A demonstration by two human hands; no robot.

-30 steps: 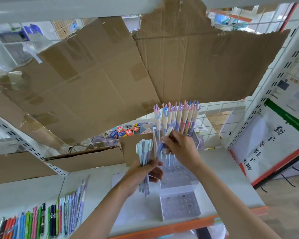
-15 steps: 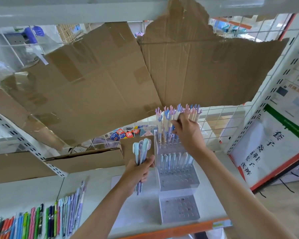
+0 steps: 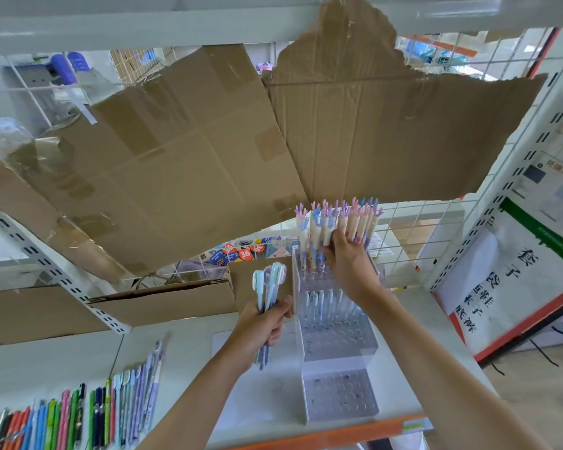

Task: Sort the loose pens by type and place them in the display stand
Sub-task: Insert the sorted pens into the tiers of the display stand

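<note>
Left hand (image 3: pixel 260 323): fist gripping a pen bunch (image 3: pixel 268 289), just left of the stand (image 3: pixel 335 323).
Right hand (image 3: pixel 346 259): fingers among antler pens (image 3: pixel 335 222) in the stand's top row; grasp unclear.

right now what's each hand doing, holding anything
Left hand: gripping a bunch of pens.
Right hand: fingers on the antler-topped pens in the stand; grip unclear.
</note>
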